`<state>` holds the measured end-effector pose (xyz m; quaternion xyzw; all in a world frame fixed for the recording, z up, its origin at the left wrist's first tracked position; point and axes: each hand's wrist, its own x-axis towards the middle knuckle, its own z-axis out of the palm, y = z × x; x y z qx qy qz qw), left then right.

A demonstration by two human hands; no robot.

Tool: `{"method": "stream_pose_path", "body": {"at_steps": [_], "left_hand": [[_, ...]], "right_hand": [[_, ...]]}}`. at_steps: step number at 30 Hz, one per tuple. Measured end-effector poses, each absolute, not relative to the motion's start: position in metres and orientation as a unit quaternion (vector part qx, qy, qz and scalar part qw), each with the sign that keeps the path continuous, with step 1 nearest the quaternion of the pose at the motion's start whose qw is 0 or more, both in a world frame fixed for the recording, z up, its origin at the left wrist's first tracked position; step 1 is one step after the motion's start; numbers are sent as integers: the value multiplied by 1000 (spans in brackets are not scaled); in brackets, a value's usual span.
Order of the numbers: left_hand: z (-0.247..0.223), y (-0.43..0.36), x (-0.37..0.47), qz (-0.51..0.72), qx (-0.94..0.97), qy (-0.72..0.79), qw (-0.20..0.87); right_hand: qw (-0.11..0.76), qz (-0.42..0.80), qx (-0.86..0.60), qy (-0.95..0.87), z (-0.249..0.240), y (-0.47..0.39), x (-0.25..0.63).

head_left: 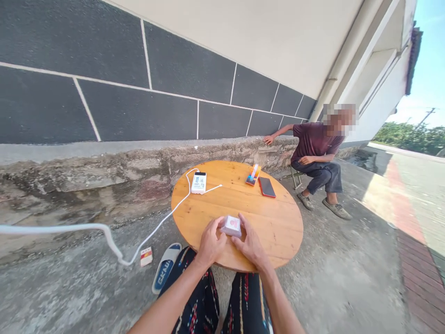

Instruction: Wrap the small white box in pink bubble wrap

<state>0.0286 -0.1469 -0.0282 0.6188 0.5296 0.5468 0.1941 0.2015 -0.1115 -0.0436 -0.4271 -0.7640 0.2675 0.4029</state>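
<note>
Grey-blocked wall rose behind the table. On the table's near side, left hand and right hand, both part-curled, held a box between them. Toward its far side lay a phone and a white device (a cable trailed off leftward).

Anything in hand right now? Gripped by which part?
Yes, a small box: left hand on its left side, right hand on its right. Can't tell if it's lifted off the table.
</note>
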Motion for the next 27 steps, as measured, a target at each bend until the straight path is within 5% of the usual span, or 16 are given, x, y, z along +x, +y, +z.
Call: {"method": "stream_pose_path", "body": {"at_steps": [9,27], "left_hand": [[-18,-149,25,533,617,534,224],[-17,-140,28,484,638,559,217]], "right_hand": [[473,231,-413,-743,-21,-113,214],[327,-4,-381,-865,20,-87,189]]}}
